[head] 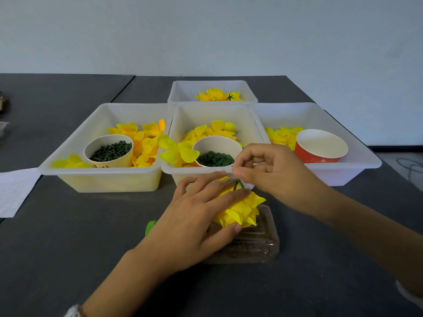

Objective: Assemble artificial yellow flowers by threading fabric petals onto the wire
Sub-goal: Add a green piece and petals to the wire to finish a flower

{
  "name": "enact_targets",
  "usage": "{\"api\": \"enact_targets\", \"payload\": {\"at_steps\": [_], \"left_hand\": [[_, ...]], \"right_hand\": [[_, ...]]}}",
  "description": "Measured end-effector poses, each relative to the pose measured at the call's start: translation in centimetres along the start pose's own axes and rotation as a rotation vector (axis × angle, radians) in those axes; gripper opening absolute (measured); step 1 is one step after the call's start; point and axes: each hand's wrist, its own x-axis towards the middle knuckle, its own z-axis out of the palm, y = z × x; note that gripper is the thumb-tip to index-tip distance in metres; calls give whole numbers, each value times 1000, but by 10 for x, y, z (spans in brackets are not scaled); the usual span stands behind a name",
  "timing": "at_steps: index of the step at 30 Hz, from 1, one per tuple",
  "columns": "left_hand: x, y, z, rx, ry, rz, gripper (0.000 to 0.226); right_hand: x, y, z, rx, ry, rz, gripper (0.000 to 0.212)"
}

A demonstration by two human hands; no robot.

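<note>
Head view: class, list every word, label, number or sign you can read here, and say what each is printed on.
Nothing can be read for certain.
Paper sheet: lines of print, too small and blurred to read.
Beige paper cup: red marking near its base, cut off by the tub rim, unreadable.
Red paper cup: pale marks near the base, too small to read.

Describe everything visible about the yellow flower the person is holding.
The yellow flower is a bunch of layered, pointed petals that look like fabric, bright yellow. It sits above a clear plastic tray on the dark table, just in front of the middle white bin. The left hand cups it from the left, fingers over the top and thumb underneath. A thin dark green piece stands at its top, where the right hand pinches.
</note>
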Motion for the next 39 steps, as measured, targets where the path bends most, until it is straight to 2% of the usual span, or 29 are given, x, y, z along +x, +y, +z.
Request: {"api": "enact_targets", "payload": {"at_steps": [4, 7, 11, 15, 18, 23, 28, 30, 34, 39], "left_hand": [[-2, -1, -1, 35, -17, 14, 53], [-6, -1, -3, 2, -22, 17, 51], [-12, 1, -7, -258, -27, 1, 45], [-17, 1, -10, -408, 20, -43, 40], [-19, 3, -8, -443, 57, -49, 40], [-18, 6, -2, -604, 204, -76, 37], [-15, 2, 8, -803, 485, -217, 29], [-14, -1, 15, -783, 524, -330, 23], [-20, -5, 37, -581, 455, -517, 19], [-23, 4, 47, -432, 544, -544, 30]], "right_hand": [[5, 0, 8, -33, -78, 169, 17], [5, -4, 10, -91, -80, 191, 17], [3, -9, 11, -198, -46, 226, 16], [2, -6, 18, -228, 57, 312, 15], [-2, -3, 25, -287, 172, 270, 17], [-7, 1, 36, -285, 268, 268, 26], [-6, 5, 36, -250, 272, 274, 23], [-7, 7, 38, -241, 264, 279, 22], [-9, 12, 42, -219, 266, 287, 24], [-13, 13, 43, -52, 289, 332, 23]]}}
